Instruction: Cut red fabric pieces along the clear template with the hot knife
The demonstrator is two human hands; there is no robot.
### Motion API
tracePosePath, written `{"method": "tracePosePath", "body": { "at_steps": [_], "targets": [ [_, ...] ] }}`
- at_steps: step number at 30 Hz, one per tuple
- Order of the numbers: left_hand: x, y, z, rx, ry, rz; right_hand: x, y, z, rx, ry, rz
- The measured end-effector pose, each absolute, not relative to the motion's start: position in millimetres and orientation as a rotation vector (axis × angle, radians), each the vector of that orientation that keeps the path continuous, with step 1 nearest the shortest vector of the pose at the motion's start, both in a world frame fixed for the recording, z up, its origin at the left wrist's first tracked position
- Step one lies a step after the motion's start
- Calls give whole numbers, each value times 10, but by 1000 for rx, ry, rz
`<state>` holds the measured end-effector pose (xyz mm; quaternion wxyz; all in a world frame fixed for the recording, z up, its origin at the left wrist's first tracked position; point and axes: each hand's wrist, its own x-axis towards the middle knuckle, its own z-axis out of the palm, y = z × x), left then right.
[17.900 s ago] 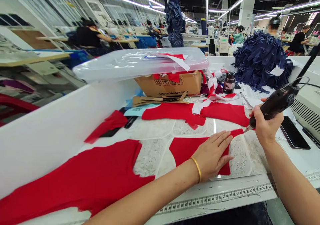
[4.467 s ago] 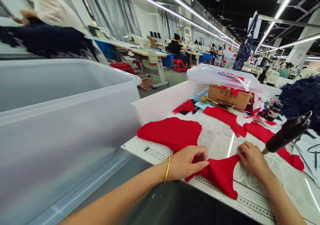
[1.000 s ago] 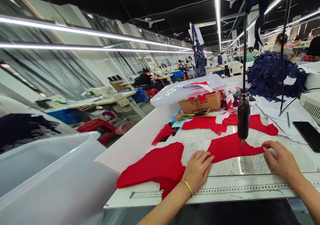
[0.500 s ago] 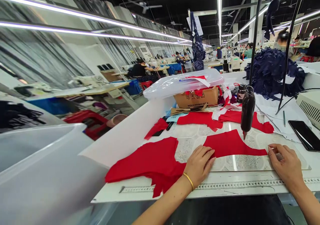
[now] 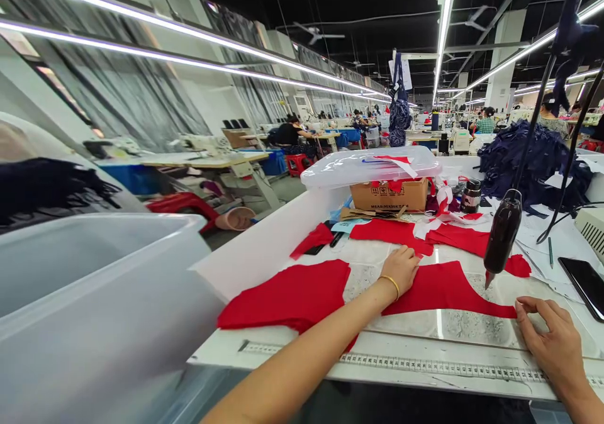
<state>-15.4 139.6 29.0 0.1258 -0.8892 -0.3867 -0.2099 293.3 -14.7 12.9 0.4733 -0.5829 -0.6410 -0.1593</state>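
Observation:
A cut piece of red fabric [image 5: 441, 289] lies flat on the pale patterned board [image 5: 476, 328], its narrow tail pointing right. At the tip of that tail, my right hand [image 5: 550, 336] is closed in a pinch of thumb and forefinger. My left hand [image 5: 401, 270] rests palm down over the piece's upper left corner, fingers extended towards the red pieces behind; the fingertips are partly hidden. A stack of red fabric [image 5: 287, 295] lies to the left, partly behind my left forearm. A dark hanging tool with a pointed tip [image 5: 504, 232] hangs above the piece's curved edge.
Further red pieces [image 5: 389, 232] lie at the back, before a cardboard box [image 5: 389, 196] with a clear plastic lid [image 5: 368, 167] on it. A measuring tape [image 5: 415, 365] runs along the front edge. A phone [image 5: 582, 282] lies right; a plastic bin [image 5: 108, 304] stands left.
My left hand has moved away from me to the piece's far left corner. My right hand still pinches the tail tip. The view has turned left, so everything appears shifted right.

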Motion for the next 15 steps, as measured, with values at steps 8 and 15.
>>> {"method": "tracePosePath", "body": {
  "at_steps": [8, 15],
  "targets": [
    [13, 1777, 221, -2563, -1262, -450, 2921, -169, 170, -1414, -1576, -381],
    [127, 1374, 412, -2568, -1187, -533, 2923, -175, 216, -1447, -1455, -126]
  ]
}}
